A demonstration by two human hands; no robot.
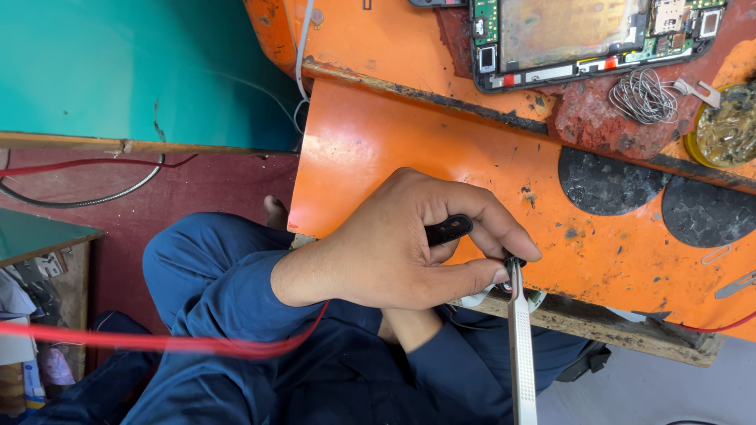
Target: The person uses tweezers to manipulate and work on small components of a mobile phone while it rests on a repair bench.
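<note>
Your orange worktop [409,149] fills the upper right of the view, scuffed and burnt dark in patches, with a teal panel [118,63] off to its left and your blue-trousered legs [220,315] below its front edge. At the far edge of the worktop lies an opened tablet [583,35], its back off so the metal shield and green circuit boards show. Two dark half-round pads [606,182] sit near the right side, just beside each other, and a small tangle of thin wire [644,96] lies between them and the tablet. Your one visible hand [394,244], which side I cannot tell, is curled shut at the worktop's front edge, pinching a small black part [447,230] between thumb and fingers; the part sticks out a little behind the knuckles. A pair of silver tweezers [520,346] rises from the bottom of the view, its tip meeting the black part right at your fingertips [520,250]. What holds the tweezers is hidden. A red cable [157,342] crosses your lap.
</note>
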